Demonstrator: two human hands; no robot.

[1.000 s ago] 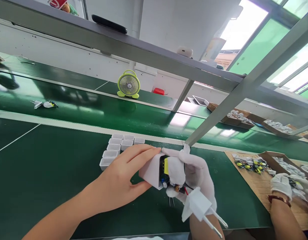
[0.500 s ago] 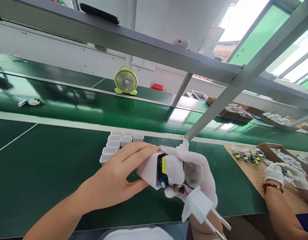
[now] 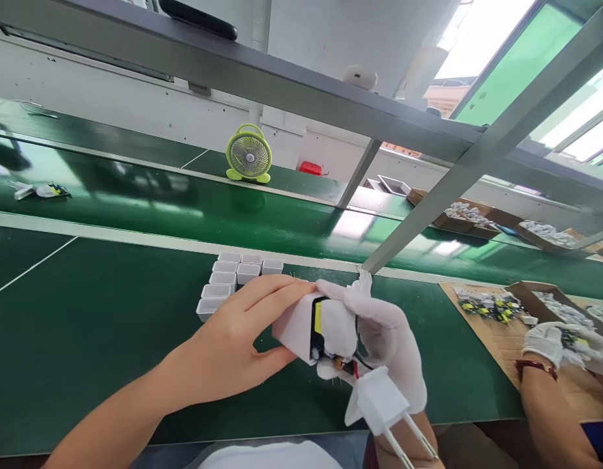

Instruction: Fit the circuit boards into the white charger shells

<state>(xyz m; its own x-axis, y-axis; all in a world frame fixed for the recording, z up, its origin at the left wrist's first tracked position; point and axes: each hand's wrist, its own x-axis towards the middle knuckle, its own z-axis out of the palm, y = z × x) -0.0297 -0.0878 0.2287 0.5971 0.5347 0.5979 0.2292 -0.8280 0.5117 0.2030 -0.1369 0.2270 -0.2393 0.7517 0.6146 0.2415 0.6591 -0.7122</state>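
Observation:
My bare left hand [image 3: 233, 335] grips a white plastic housing [image 3: 294, 329] between thumb and fingers, its open end turned to the right. Held by my gloved right hand [image 3: 392, 339] is a circuit board [image 3: 321, 326] with yellow and black parts and a white pad on it, partly inside the housing's mouth. Red and black wires run from the board to a white two-pin plug [image 3: 384, 400], which hangs below my right palm with its pins pointing down and right. My right fingertips behind the board are partly hidden.
Several translucent white boxes [image 3: 218, 290] stand just beyond my left hand. At right, a co-worker's gloved hands [image 3: 543, 342] handle a board over cardboard [image 3: 470, 332]. A green fan [image 3: 250, 156] stands past the belt [image 3: 281, 225]; a slanted grey post [image 3: 428, 205] rises ahead.
The board sits deeper in the housing, and less of it shows. The plug has swung slightly left and down. On the belt, a plug-and-board unit has moved left.

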